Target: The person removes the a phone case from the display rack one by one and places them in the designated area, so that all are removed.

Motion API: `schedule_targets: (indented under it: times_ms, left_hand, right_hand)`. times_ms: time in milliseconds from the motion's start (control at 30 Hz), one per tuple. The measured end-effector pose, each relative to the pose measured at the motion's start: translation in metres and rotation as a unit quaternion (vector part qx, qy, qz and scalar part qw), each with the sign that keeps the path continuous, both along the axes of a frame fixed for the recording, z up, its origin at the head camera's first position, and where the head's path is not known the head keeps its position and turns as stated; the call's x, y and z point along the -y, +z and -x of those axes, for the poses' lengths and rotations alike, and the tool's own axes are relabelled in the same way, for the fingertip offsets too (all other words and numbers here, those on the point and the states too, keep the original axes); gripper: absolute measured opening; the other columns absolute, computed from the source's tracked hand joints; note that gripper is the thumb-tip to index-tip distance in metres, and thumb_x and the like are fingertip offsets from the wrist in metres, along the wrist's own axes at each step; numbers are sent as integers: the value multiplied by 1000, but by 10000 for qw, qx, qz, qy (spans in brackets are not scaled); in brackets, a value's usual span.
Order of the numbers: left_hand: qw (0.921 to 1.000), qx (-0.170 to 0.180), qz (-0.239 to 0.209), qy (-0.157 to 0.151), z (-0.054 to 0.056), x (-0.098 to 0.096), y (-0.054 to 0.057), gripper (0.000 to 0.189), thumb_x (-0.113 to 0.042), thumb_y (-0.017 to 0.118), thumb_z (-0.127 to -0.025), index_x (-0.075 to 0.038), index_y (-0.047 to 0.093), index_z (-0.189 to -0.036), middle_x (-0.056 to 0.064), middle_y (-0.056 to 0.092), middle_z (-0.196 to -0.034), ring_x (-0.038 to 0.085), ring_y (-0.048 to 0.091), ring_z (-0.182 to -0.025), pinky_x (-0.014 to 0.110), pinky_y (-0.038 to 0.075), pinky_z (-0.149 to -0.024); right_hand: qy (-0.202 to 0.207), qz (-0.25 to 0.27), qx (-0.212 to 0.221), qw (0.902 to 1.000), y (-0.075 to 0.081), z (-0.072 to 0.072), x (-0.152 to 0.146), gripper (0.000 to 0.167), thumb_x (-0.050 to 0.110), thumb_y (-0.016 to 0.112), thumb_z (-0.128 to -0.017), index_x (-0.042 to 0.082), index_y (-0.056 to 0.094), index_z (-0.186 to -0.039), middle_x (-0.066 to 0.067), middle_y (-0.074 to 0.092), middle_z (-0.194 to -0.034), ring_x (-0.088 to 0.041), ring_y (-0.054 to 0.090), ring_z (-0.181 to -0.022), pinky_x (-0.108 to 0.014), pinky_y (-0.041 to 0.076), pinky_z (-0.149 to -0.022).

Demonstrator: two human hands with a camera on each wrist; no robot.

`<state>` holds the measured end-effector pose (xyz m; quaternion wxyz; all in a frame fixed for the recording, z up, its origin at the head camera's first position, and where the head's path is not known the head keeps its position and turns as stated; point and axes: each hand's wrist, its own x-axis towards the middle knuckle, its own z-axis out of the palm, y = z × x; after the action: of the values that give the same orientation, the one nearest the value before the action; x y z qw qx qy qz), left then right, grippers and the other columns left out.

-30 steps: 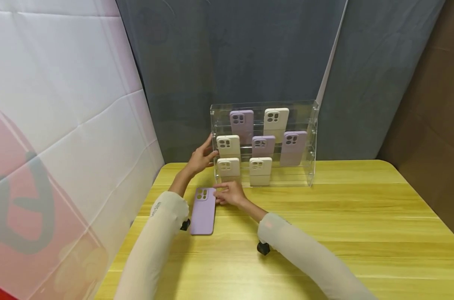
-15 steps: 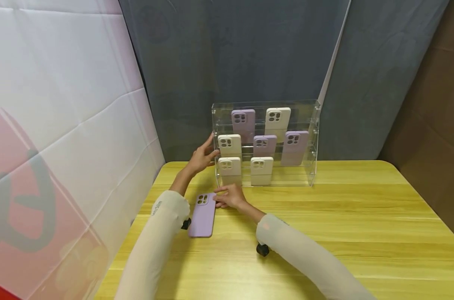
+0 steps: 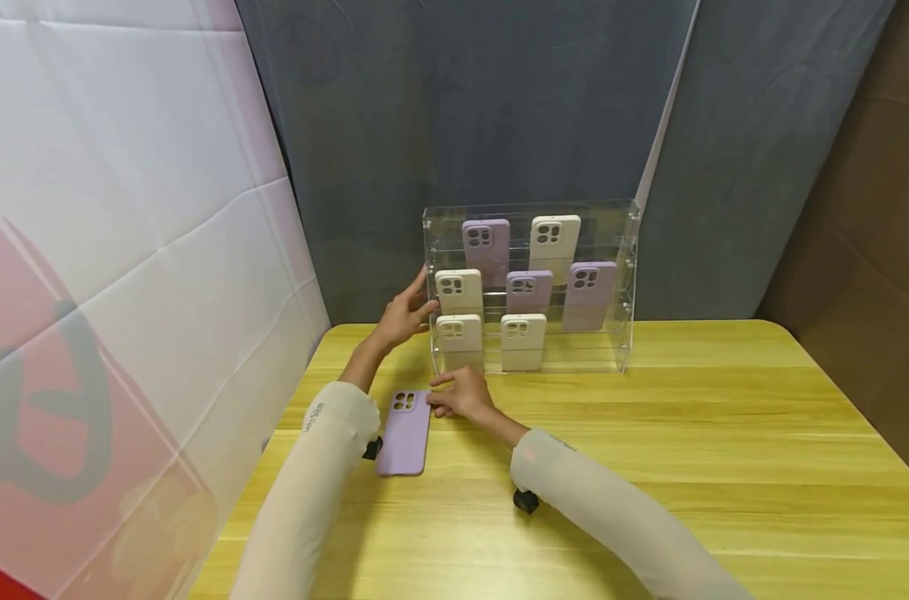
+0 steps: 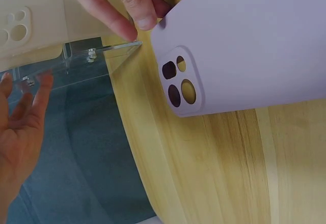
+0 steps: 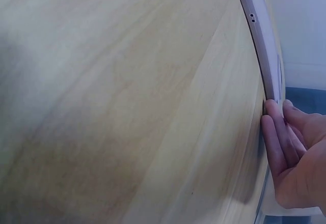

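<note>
A lilac phone case, its camera cutouts at the far end, is in front of the clear acrylic stand, to the left. My right hand pinches its upper right corner between thumb and fingers, as the right wrist view confirms. Whether the case touches the table I cannot tell. My left hand rests against the stand's left side panel, its fingers fairly straight in the left wrist view. The stand holds lilac cases, such as one at the right, and cream cases, such as one in the bottom row.
The stand is at the back of a yellow wood-grain table. Behind it hangs a grey curtain. A pale printed cloth closes off the left side, and a brown one the right.
The lilac case and my right hand have shifted slightly toward me, away from the stand. My left hand has stayed at the stand's side.
</note>
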<state>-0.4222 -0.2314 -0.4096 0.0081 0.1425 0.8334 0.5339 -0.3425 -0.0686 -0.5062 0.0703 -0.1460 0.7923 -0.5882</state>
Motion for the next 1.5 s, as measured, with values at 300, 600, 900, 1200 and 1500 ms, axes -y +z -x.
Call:
schedule_targets:
  times_ms: [300,600,900,1200,1500]
  left_hand:
    - [10000,10,-58,24,-1,-1,1,77,-16,58,-109,-38,13,-167,31,31,-162,46,44,-143,58,55,-98]
    - [10000,-1,-82,22,-4,-2,2,76,-17,57,-108,-39,14,-167,32,31,-162,47,46,-141,57,56,-97]
    - [9998,106,-142,-29,-3,-1,2,77,-17,56,-109,-41,12,-166,31,26,-165,46,40,-146,57,55,-100]
    - [9998,136,-139,-41,0,1,2,77,-16,56,-109,-41,10,-166,30,24,-166,45,40,-146,57,55,-100]
    - [9998,161,-118,-32,-1,0,1,77,-17,56,-109,-41,10,-167,31,22,-166,45,37,-148,57,55,-100]
  right_hand:
    - [59,156,-239,9996,1,4,-6,27,2,85,-86,-8,78,-110,-21,75,-77,-31,76,-62,-33,64,-54]
    - [258,313,-417,9983,12,0,-16,29,2,85,-86,-7,78,-112,-20,77,-86,-39,76,-76,-41,66,-64]
    - [565,262,-570,9964,23,-5,-35,35,6,83,-89,-7,74,-120,-20,78,-96,-41,76,-85,-44,66,-74]
    - [783,372,-1070,9905,35,-8,-48,35,3,80,-91,-12,71,-122,-22,77,-102,-31,78,-83,-48,65,-79]
    - [581,50,-1437,9879,46,-7,-72,34,8,84,-89,-4,76,-119,-18,78,-102,-23,79,-83,-30,65,-71]
